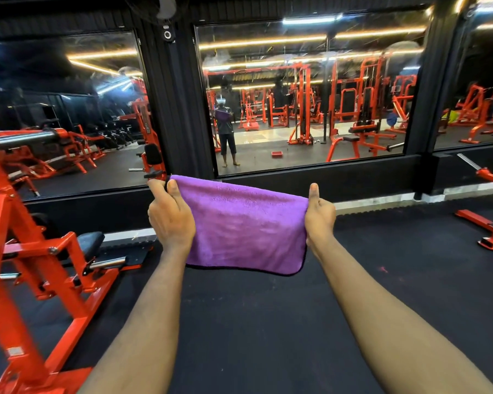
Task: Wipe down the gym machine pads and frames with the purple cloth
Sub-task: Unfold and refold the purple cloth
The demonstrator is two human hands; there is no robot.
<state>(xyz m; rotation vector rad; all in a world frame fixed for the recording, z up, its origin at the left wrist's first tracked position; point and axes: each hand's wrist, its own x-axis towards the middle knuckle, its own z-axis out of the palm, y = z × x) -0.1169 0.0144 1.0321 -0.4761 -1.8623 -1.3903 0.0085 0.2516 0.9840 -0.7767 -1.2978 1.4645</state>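
A purple cloth (245,226) hangs spread out in front of me at chest height, folded, with a dark trim along its lower edge. My left hand (170,214) pinches its upper left corner between thumb and fingers. My right hand (319,214) grips its right edge with the thumb raised. An orange gym machine frame (37,251) with a small black pad (90,241) stands low at my left, apart from the cloth. Its black roller pad (20,139) sits higher up at far left.
Black rubber floor (268,322) stretches ahead. A mirrored wall (305,103) runs across the back, reflecting a person holding the cloth and many orange machines. Another orange machine base (487,226) lies on the floor at right.
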